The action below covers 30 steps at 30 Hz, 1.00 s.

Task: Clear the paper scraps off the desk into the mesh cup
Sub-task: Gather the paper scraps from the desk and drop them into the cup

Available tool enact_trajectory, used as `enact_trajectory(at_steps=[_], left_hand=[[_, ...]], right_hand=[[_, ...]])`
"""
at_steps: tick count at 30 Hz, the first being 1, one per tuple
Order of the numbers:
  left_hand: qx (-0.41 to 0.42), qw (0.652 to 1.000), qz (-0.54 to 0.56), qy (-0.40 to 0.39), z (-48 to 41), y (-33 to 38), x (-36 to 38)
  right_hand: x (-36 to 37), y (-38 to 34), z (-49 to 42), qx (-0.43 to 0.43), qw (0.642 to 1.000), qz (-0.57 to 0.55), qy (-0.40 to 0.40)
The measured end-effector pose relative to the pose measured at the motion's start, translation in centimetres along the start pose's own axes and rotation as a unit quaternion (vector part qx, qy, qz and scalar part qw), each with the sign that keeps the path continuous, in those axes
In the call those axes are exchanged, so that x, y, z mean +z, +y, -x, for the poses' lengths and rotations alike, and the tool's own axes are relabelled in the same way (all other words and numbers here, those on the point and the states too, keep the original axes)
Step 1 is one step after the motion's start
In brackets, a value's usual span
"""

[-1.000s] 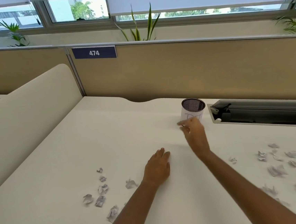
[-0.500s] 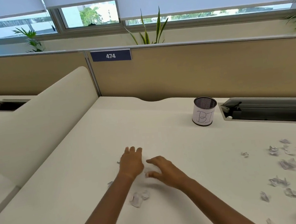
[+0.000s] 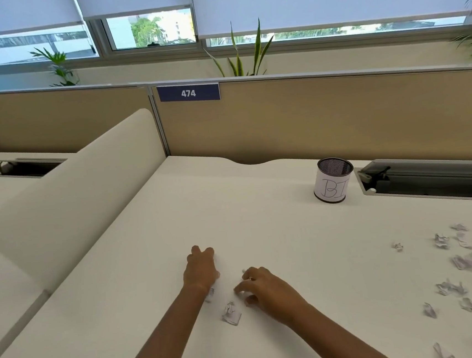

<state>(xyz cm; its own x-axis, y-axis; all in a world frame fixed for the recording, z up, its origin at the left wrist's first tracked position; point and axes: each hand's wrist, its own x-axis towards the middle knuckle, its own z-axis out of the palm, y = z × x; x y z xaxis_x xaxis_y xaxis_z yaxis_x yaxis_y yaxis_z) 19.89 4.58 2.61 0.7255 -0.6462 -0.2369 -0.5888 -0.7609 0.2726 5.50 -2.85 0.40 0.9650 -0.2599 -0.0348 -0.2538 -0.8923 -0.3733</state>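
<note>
Paper scrap (image 3: 210,294) half-hidden under left hand (image 3: 201,270).

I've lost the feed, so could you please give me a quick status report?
Left hand flat on desk; right hand pinching small white paper scraps. Black mesh cup with white label upright, far right. Crumpled scraps scattered right. Nothing blocking.

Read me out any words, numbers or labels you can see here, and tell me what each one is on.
"474": white digits on the blue plate fixed to the top of the tan partition.
"BI": handwritten on the white paper wrapped around the mesh cup.
Paper scraps: any marks are too blurred to read.
</note>
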Motion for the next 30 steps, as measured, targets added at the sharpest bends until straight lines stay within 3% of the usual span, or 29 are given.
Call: enact_trajectory(at_steps=[5,10,19,25,30], left_hand=[[0.009,0.996,0.068,0.049,-0.1,0.3,1.0],[0.014,0.989,0.114,0.093,-0.4,1.3,1.5],[0.024,0.968,0.221,0.121,-1.3,5.1,2.1],[0.064,0.953,0.275,0.111,-2.3,9.0,2.3],[0.064,0.927,0.362,0.071,-4.1,13.4,1.4]], right_hand=[[0.1,1.3,0.7,0.034,0.997,0.023,0.059],[-0.7,3.8,1.5,0.093,0.99,-0.036,0.102],[-6.8,10.0,1.4,0.229,0.935,-0.155,0.222],[-13.1,14.2,-0.3,0.247,0.906,-0.133,0.316],[-18.1,17.5,-3.1,0.243,0.904,-0.065,0.346]])
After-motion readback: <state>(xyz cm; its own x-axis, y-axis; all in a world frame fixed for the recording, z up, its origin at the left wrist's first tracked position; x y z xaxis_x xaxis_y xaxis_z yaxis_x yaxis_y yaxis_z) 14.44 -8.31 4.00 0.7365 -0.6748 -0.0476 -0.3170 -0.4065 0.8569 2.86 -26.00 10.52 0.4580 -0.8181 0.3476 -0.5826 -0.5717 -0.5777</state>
